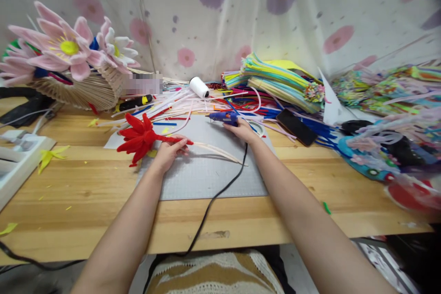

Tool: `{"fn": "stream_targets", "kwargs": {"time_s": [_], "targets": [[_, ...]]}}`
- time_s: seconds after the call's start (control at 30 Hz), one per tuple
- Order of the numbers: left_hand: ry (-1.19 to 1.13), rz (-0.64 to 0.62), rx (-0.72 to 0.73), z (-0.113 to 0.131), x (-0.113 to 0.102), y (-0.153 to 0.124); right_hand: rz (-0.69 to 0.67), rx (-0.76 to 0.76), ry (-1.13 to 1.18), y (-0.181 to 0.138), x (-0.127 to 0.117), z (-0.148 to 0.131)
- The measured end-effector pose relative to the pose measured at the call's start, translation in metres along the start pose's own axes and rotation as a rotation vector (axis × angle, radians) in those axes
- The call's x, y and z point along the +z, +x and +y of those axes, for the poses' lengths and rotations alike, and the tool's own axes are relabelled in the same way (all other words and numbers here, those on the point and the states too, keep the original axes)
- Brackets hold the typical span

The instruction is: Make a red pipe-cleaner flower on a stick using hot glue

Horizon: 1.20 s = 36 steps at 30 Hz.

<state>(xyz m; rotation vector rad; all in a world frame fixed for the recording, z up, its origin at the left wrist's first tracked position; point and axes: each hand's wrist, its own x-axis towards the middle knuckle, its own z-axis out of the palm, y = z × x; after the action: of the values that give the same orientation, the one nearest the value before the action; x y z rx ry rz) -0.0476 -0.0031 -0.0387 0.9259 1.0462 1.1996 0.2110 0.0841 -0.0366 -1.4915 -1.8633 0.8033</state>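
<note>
My left hand point(169, 152) is closed around the stem of a red pipe-cleaner flower point(139, 137). The flower's petals point left, and bare cream-coloured stem ends point(217, 149) stick out to the right past my fingers. In my right hand point(243, 130) is a blue hot glue gun point(223, 117), its nozzle facing left and its black cord point(220, 193) running down over the table edge. Both hands are above a grey cutting mat point(206, 179). The glue gun is apart from the flower, a little behind it.
Loose pipe cleaners and a white thread spool point(199, 87) lie behind the mat. Yellow-green pipe-cleaner bundles point(275, 80) and a black phone point(296, 127) are at right. A basket point(86, 94) with pink flowers point(65, 46) stands back left, near a white power strip point(24, 161).
</note>
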Motion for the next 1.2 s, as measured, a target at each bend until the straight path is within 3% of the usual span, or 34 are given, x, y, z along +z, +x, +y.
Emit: {"fn": "stream_targets", "kwargs": {"time_s": [0.23, 0.43, 0.5, 0.53, 0.6, 0.67, 0.73, 0.83, 0.97, 1.2], "targets": [[0.006, 0.042, 0.024, 0.001, 0.005, -0.002, -0.045, 0.005, -0.093, -0.004, -0.008, 0.007], [0.058, 0.169, 0.149, -0.004, 0.010, 0.000, 0.354, 0.041, -0.280, -0.049, -0.010, -0.009], [0.078, 0.219, 0.211, -0.007, 0.012, 0.002, 0.409, 0.012, -0.247, -0.067, -0.003, -0.023], [0.084, 0.237, 0.246, -0.008, 0.014, 0.002, 0.360, 0.001, -0.164, -0.073, 0.003, -0.032], [0.101, 0.256, 0.324, -0.010, 0.019, 0.001, 0.136, 0.046, 0.101, -0.080, 0.020, -0.053], [0.138, 0.255, 0.389, -0.011, 0.025, -0.003, -0.151, 0.205, 0.442, -0.078, 0.040, -0.075], [0.184, 0.262, 0.431, -0.010, 0.032, -0.008, -0.275, 0.337, 0.688, -0.071, 0.058, -0.091], [0.206, 0.313, 0.475, -0.009, 0.038, -0.013, -0.224, 0.432, 0.903, -0.062, 0.078, -0.102], [0.185, 0.381, 0.503, -0.011, 0.038, -0.012, -0.131, 0.412, 1.070, -0.063, 0.089, -0.100], [0.070, 0.490, 0.446, -0.016, 0.045, -0.008, -0.028, 0.286, 1.108, -0.069, 0.101, -0.094]]}}
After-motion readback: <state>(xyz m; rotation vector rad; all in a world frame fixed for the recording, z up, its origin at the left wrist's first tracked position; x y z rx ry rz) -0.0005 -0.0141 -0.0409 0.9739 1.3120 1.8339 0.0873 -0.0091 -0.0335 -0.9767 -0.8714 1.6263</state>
